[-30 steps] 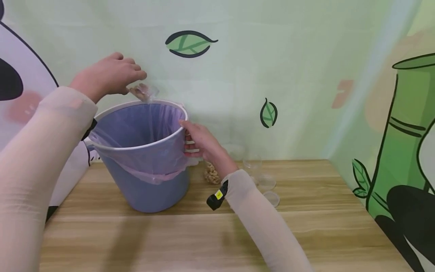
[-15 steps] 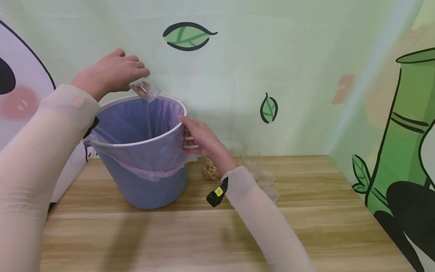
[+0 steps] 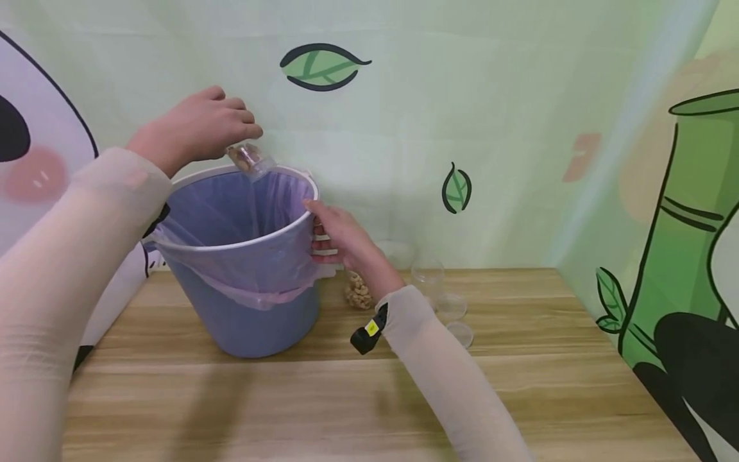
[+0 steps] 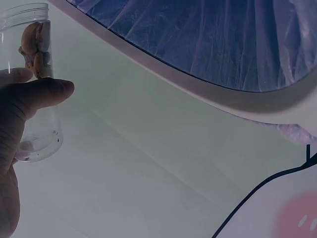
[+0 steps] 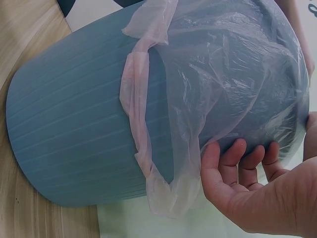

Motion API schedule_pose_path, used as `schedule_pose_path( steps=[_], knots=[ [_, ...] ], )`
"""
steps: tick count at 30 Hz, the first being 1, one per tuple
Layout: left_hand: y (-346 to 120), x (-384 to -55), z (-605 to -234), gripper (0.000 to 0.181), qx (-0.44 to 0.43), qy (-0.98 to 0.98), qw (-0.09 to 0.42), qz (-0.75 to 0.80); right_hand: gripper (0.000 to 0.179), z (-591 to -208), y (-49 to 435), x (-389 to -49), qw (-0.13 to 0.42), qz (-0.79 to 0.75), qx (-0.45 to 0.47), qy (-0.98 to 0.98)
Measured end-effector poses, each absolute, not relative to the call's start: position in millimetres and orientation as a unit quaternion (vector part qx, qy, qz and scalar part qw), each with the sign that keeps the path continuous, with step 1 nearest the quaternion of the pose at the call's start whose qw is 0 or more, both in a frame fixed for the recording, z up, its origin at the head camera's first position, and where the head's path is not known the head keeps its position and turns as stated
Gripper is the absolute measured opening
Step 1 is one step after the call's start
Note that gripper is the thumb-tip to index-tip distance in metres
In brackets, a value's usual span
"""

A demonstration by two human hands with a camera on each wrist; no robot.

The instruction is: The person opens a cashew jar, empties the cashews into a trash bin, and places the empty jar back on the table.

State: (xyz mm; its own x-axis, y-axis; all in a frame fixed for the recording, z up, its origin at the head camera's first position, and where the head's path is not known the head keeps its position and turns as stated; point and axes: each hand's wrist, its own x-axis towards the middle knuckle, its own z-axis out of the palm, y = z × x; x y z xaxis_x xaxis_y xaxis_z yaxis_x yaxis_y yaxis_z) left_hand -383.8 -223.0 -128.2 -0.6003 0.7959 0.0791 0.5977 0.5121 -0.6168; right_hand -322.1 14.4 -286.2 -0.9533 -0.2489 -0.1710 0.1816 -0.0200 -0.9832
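Observation:
My left hand (image 3: pixel 196 128) grips a clear plastic jar (image 3: pixel 252 162), tilted over the far rim of a blue trash bin (image 3: pixel 260 330). In the left wrist view, brown nut-like pieces (image 4: pixel 35 47) gather near the jar's threaded mouth; small dark crumbs lie at its base. What the pieces are exactly, I cannot tell. My right hand (image 3: pixel 349 240) holds the bin's rim at its right side, thumb on top. In the right wrist view its fingers (image 5: pixel 233 158) lie against the lined outer wall. A translucent pinkish bin liner (image 5: pixel 223 84) is folded over the rim; the bin's bottom is hidden inside.
Behind my right wrist stands a container of cashews (image 3: pixel 359 294), partly hidden. Further right are a clear jar (image 3: pixel 427 274) and two clear round lids (image 3: pixel 460 334) on the wooden table (image 3: pixel 519 372). A printed backdrop (image 3: pixel 519 128) rises directly behind the table.
My left hand has shifted slightly right with the jar, staying above the bin. The jar's tilt varies a little. My right hand keeps its hold on the rim.

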Motion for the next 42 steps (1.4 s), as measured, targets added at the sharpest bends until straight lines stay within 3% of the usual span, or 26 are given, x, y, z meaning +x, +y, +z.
schedule_pose_path(
  steps=[29,42],
  knots=[
    [-214,-385,-131,0.039,-0.429,-0.826,0.205,0.304,0.047,-286,19,-325,0.148,-0.713,-0.022,0.685],
    [-215,-384,-133,0.045,-0.439,-0.815,0.223,0.305,0.048,-286,15,-324,0.153,-0.715,-0.022,0.682]
  ],
)
